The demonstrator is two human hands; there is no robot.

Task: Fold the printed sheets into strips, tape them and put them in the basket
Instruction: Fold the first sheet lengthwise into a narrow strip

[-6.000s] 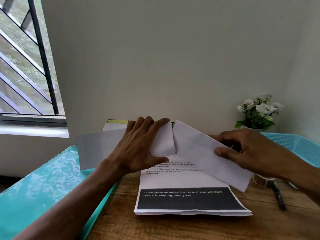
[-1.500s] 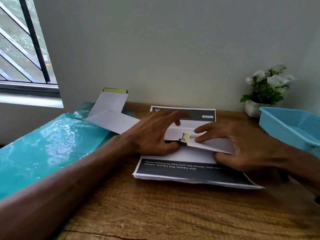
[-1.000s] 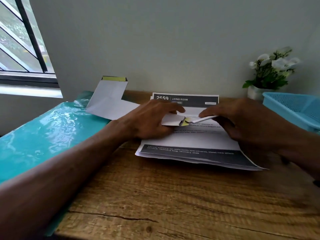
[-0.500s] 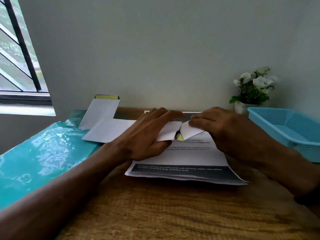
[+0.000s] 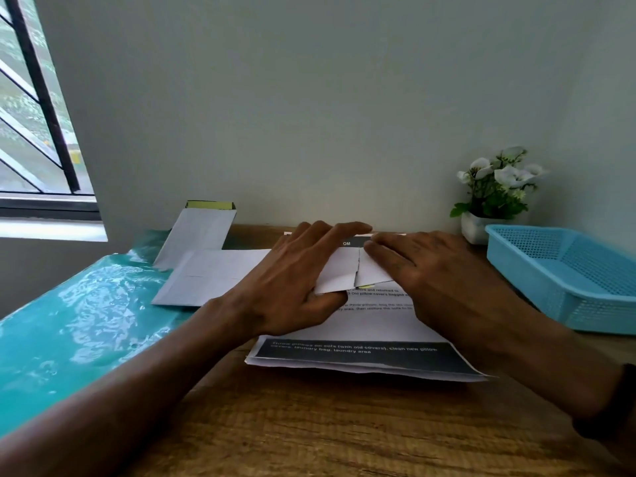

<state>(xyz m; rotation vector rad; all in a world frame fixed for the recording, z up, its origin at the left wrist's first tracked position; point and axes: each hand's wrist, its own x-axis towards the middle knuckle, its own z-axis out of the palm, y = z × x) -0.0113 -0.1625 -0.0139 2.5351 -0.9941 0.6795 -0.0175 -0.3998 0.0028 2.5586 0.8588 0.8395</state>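
Both hands lie flat, palms down and fingers stretched out, on a folded strip of white paper (image 5: 344, 271) at the middle of the wooden table (image 5: 344, 425). The left hand (image 5: 292, 287) covers the strip's middle, the right hand (image 5: 430, 270) its right end, and neither grips anything: the fingers press the paper down. Between the fingertips two flaps of the strip meet at a thin upright seam, one edge lapping the other. A small yellow-green sliver shows at the lower end of that seam. The strip's left end runs out toward nine o'clock as a smooth, matte band with faint crease lines.

Under the strip sits a stack of printed sheets (image 5: 361, 356), the top one white with small text and a dark band with pale lettering along its near edge.

At nine o'clock a glossy, wrinkled teal plastic sheet (image 5: 69, 339) covers the table's left part. At eleven o'clock a white folded paper (image 5: 196, 235) leans up against the wall, a yellow-green edge at its top. At three o'clock stands a light blue plastic basket (image 5: 550, 280) with perforated mesh walls, rectangular and shallow. Just behind it, at two o'clock, white flowers with green leaves rise from a small white pot (image 5: 475, 228). The table's grain is coarse and brown.
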